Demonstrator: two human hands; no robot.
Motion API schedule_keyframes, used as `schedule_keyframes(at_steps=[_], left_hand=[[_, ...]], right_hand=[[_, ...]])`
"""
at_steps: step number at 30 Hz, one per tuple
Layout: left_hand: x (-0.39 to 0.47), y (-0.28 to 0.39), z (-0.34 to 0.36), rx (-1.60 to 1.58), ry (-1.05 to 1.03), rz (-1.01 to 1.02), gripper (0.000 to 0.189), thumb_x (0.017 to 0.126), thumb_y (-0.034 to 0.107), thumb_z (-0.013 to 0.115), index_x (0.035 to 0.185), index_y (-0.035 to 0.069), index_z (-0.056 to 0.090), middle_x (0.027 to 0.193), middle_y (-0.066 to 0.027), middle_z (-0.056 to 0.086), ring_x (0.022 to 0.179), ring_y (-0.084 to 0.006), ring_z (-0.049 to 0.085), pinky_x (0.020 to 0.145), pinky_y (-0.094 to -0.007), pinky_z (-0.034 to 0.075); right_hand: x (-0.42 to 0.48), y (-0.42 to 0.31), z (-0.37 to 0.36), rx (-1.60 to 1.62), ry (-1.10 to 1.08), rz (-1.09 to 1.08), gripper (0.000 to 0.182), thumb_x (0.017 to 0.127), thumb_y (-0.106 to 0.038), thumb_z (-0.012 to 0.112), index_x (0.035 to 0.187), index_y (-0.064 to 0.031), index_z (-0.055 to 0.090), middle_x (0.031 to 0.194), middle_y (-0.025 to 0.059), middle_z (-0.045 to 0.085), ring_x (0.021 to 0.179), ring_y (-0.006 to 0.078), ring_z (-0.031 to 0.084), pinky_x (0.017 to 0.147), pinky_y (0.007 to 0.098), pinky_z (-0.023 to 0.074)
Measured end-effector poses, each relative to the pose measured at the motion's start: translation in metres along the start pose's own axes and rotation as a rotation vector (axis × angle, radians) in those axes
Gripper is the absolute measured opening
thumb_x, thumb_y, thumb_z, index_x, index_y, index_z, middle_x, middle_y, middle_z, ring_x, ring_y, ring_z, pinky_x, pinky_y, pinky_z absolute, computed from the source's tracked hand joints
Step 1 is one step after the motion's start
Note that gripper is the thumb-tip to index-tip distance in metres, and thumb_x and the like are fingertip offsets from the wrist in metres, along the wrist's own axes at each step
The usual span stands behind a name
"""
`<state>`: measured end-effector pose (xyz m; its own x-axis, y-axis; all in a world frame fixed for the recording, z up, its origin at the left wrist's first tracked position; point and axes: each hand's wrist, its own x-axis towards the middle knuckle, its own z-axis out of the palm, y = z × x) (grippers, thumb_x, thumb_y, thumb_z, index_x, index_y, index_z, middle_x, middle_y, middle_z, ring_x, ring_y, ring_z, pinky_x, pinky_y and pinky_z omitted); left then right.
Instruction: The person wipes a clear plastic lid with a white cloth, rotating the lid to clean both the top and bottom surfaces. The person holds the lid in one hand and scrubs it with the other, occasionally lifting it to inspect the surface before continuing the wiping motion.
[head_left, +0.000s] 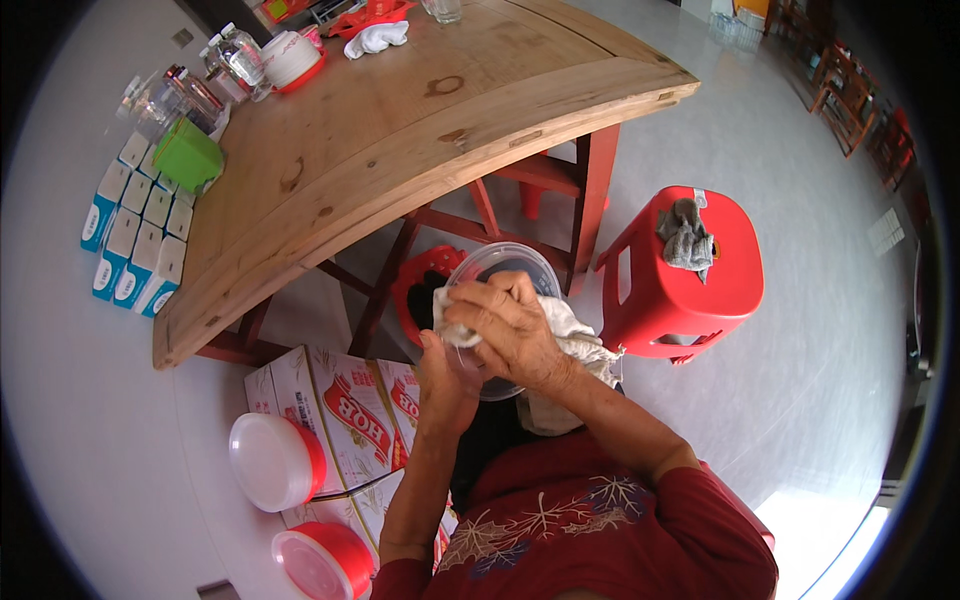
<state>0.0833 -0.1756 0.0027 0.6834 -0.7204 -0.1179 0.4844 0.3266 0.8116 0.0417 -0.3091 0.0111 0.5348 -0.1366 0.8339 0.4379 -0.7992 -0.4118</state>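
My left hand (450, 386) grips a clear plastic item (466, 361), mostly covered by my fingers; its exact kind cannot be told. With my right hand (510, 322) I hold a whitish cloth (574, 330) against that item, and the cloth's loose end trails to the right over my wrist. Beneath both hands, a round clear plastic lid or container (504, 255) shows around its rim. A red plastic basket (405, 289) with dark contents stands just to the left, under the table's edge.
A wooden table (390, 142) spans the top, bearing bottles, bowls and a green bin (189, 155). A red stool (720, 277) with a grey cloth (686, 238) is at right. Cartons (352, 420) and stacked red tubs with pale lids (270, 461) are at lower left, tissue boxes (139, 232) at far left.
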Motion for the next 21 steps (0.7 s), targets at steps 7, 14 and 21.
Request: schedule_keyframes(at_steps=[7, 14, 21], left_hand=[[0.001, 0.001, 0.006, 0.026, -0.041, 0.035, 0.069, 0.095, 0.032, 0.059, 0.146, -0.001, 0.026, 0.129, -0.0231, 0.052, 0.110, -0.0344, 0.061, 0.083, -0.0450, 0.058], [-0.001, 0.003, -0.002, 0.102, -0.046, 0.009, 0.060, 0.094, 0.017, 0.057, 0.145, 0.003, 0.027, 0.135, -0.0258, 0.047, 0.114, -0.0391, 0.058, 0.077, -0.0505, 0.061], [-0.003, -0.001, -0.008, 0.011, -0.148, 0.036, 0.055, 0.096, 0.020, 0.058, 0.144, 0.008, 0.034, 0.137, -0.0282, 0.046, 0.117, -0.0441, 0.056, 0.081, -0.0467, 0.059]], right_hand=[[-0.002, 0.017, -0.007, -0.050, 0.082, 0.175, 0.037, 0.068, -0.004, 0.065, 0.105, -0.0011, 0.064, 0.112, 0.0133, 0.056, 0.098, 0.0314, 0.053, 0.086, 0.0426, 0.0417], [0.001, 0.013, -0.008, -0.019, 0.049, 0.107, 0.036, 0.069, -0.001, 0.062, 0.105, -0.0017, 0.063, 0.111, 0.0121, 0.055, 0.098, 0.0308, 0.051, 0.088, 0.0411, 0.0417], [-0.007, 0.030, -0.013, -0.023, 0.102, 0.290, 0.033, 0.074, 0.000, 0.063, 0.105, -0.0077, 0.065, 0.106, 0.0092, 0.055, 0.100, 0.0287, 0.048, 0.090, 0.0398, 0.0393]])
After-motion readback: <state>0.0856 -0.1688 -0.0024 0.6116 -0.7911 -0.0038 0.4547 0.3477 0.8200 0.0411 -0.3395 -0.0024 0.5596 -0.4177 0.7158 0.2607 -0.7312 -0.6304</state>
